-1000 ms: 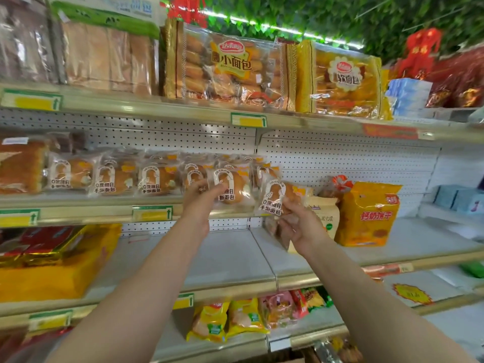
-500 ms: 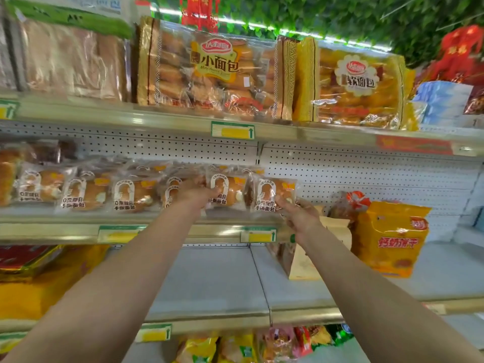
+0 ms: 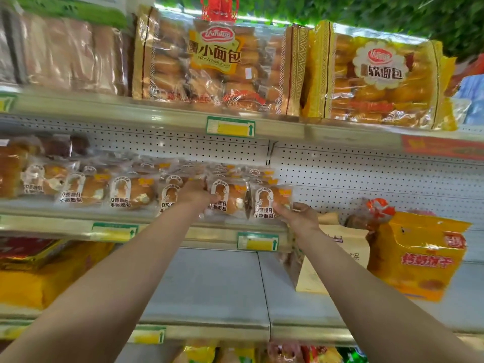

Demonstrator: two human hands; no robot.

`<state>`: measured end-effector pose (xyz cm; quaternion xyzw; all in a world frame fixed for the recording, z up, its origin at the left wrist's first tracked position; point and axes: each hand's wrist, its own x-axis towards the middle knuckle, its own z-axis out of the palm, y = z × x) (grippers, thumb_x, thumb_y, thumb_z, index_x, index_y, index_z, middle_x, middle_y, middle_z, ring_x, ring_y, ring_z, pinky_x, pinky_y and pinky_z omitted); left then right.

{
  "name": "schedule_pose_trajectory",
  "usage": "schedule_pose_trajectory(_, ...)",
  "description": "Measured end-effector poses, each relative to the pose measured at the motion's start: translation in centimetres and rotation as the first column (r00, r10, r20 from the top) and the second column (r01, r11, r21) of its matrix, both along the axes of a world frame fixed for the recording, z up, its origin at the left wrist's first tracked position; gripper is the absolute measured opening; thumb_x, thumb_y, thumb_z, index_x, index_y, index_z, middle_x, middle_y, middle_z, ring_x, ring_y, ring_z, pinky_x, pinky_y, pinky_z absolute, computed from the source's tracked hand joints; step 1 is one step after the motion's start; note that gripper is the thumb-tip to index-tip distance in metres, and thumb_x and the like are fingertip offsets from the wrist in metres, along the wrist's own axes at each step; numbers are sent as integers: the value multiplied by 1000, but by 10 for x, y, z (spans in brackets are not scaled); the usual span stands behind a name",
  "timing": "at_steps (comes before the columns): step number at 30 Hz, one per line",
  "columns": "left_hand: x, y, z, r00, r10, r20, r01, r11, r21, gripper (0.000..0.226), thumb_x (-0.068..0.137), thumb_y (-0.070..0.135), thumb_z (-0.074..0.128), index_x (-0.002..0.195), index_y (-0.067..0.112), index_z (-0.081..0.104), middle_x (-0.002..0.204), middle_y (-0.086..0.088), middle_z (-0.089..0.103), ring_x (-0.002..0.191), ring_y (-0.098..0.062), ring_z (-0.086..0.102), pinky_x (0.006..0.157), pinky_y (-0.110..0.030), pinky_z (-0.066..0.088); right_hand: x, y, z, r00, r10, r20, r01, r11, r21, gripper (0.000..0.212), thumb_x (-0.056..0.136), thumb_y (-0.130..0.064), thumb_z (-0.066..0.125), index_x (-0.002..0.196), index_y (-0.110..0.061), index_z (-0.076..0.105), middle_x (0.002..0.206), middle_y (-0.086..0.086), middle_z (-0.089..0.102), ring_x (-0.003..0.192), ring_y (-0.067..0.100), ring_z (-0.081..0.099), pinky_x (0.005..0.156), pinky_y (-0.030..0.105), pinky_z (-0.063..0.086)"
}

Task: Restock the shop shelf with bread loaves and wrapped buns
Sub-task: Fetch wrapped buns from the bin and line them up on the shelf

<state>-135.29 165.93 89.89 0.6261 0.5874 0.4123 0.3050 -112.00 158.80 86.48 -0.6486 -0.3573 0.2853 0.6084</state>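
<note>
Both hands are up at the middle shelf (image 3: pixel 146 226), among a row of wrapped buns. On the top shelf (image 3: pixel 162 119) stand the biggest things: a clear bag of small bread rolls (image 3: pixel 217 64) with a brown patterned edge, and just beside it a yellow bag of soft bread (image 3: pixel 377 79). Lower right, on the shelf below (image 3: pixel 209 286), a yellow biscuit bag (image 3: pixel 421 255) leans next to a pale paper bag (image 3: pixel 337 255). Along the middle shelf the row of buns (image 3: pixel 104 189) runs leftward. At its right end the right hand (image 3: pixel 298 218) pinches the lower corner of the last bun (image 3: pixel 269 199), thumb on the wrapper's front. Beside it the left hand (image 3: pixel 195 193) has curled fingers round the edge of the neighbouring bun (image 3: pixel 230 199).
</note>
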Motion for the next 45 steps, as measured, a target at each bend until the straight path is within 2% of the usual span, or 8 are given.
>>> schedule_pose_trajectory(5, 7, 5, 2, 999, 19, -38, -20, 999, -36, 46, 88, 11, 75, 130, 0, 61, 133, -14, 62, 120, -30, 61, 99, -35, 51, 3, 6, -3, 996, 33, 87, -29, 998, -53, 51, 74, -46, 87, 107, -19, 59, 107, 4, 62, 101, 24, 57, 98, 36, 47)
schedule_pose_trajectory(8, 10, 5, 3, 988, 37, -148, -36, 999, 10, 41, 90, 11, 71, 129, 2, 62, 133, -13, 62, 119, -29, 60, 99, -35, 51, 5, 8, -4, 990, 48, 133, -39, 997, -67, 60, 75, -48, 85, 118, -13, 64, 112, 6, 67, 102, 24, 59, 102, 37, 48)
schedule_pose_trajectory(12, 13, 7, 4, 969, 69, -236, -56, 997, 60, 8, 90, 10, 69, 94, 8, 63, 102, -7, 67, 90, -24, 61, 76, -29, 47, 10, 12, -6, 989, 49, 142, -40, 997, -68, 74, 75, -49, 84, 132, -9, 60, 129, 9, 64, 117, 28, 60, 107, 39, 46)
schedule_pose_trajectory(15, 15, 7, 2, 960, 99, -263, -76, 992, 96, 6, 90, 10, 70, 92, 9, 65, 85, -3, 61, 78, -20, 58, 67, -28, 43, 12, 16, -10, 989, 72, 126, -63, 996, -68, 77, 73, -50, 85, 133, -10, 59, 130, 9, 64, 113, 27, 60, 106, 42, 47)
schedule_pose_trajectory(20, 17, 3, -1, 931, 141, -337, -87, 982, 169, 10, 90, 15, 72, 94, 11, 63, 94, -5, 63, 87, -24, 59, 74, -33, 47, 12, 19, -14, 991, 63, 119, -57, 997, -46, 80, 67, -54, 88, 131, -16, 60, 127, 5, 66, 116, 27, 61, 106, 44, 48)
schedule_pose_trajectory(28, 16, -9, -9, 956, 184, -229, -124, 959, 254, 45, 85, 14, 76, 122, 0, 53, 104, -17, 69, 101, -37, 65, 72, -36, 45, 11, 23, -17, 986, 75, 146, -71, 997, -34, 86, 74, -56, 82, 145, -17, 51, 143, 7, 58, 131, 30, 53, 112, 46, 42)
schedule_pose_trajectory(36, 15, -17, -17, 976, 188, -111, -157, 957, 245, 47, 83, 16, 78, 121, 7, 53, 108, -13, 67, 105, -32, 62, 79, -39, 49, 10, 18, -24, 991, 57, 123, -55, 998, -22, 96, 73, -64, 79, 149, -15, 45, 145, 7, 55, 132, 30, 52, 111, 43, 42)
schedule_pose_trajectory(45, -29, -17, -22, 981, 147, 124, -179, 934, 310, 41, 81, 23, 84, 112, 14, 59, 88, 3, 65, 93, -21, 64, 82, -33, 50, -14, 16, -7, 943, -283, 174, 244, 945, 217, 50, 79, -54, 76, 115, -21, 65, 112, 0, 67, 121, 29, 57, 104, 44, 45)
